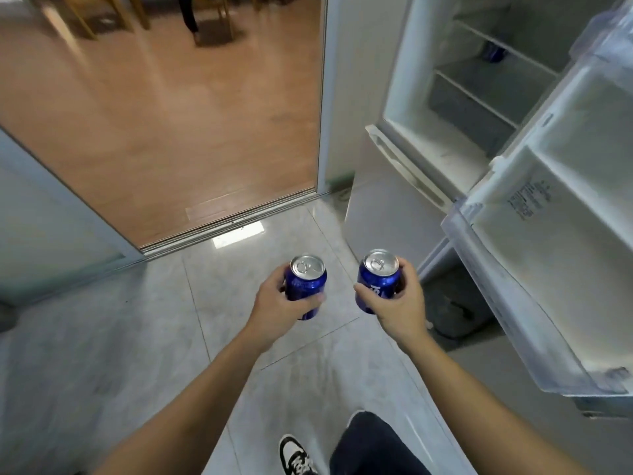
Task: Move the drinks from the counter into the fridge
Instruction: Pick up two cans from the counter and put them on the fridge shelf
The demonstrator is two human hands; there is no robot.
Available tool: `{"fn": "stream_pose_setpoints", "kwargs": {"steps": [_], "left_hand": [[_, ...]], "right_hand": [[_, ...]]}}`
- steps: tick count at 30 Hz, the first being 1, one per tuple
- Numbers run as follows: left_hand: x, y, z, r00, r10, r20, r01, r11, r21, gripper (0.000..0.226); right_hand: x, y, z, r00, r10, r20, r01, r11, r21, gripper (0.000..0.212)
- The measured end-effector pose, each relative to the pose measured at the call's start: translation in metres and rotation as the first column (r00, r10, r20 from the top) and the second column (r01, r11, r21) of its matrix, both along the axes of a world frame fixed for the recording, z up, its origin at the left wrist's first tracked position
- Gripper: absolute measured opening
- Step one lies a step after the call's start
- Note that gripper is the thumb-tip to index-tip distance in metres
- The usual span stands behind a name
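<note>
Our left hand [279,303] grips one upright blue aluminium drink can [306,286], our right hand [399,299] another [376,281], fingers wrapped round each, held above the grey tiled floor [137,337] beside the open white fridge [479,97].

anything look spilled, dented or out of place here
Nothing stands out. The left hand and right hand each hold an upright, sealed blue can with no dents or drips. The fridge door stands open, as the job needs, and the tiled floor looks dry.
</note>
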State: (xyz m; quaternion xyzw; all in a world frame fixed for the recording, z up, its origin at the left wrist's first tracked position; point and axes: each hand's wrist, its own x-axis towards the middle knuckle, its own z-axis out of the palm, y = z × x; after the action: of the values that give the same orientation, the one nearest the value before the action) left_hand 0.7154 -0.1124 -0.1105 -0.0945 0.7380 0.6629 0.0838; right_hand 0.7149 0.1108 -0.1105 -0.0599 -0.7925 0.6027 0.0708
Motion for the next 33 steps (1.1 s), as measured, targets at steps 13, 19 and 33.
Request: {"fn": "stream_pose_setpoints", "kwargs": {"steps": [13, 19, 33], "left_hand": [[-0.227, -0.022, 0.017, 0.995, -0.095, 0.012, 0.096, 0.995, -0.014, 0.066], [-0.363, 0.005, 0.05, 0.978, -0.197, -0.061, 0.195, 0.98, -0.043, 0.061], [-0.584, 0.109, 0.031, 0.805, -0.588, -0.08, 0.59, 0.807, 0.007, 0.068]], "right_hand": [[-0.225, -0.033, 0.003, 0.993, -0.101, -0.06, 0.095, 0.99, -0.1, 0.065], [-0.337, -0.005, 0.038, 0.967, -0.229, -0.11, 0.215, 0.969, -0.124, 0.064], [-0.457, 0.049, 0.035, 0.735, -0.673, -0.081, 0.674, 0.739, -0.019, 0.066]]}}
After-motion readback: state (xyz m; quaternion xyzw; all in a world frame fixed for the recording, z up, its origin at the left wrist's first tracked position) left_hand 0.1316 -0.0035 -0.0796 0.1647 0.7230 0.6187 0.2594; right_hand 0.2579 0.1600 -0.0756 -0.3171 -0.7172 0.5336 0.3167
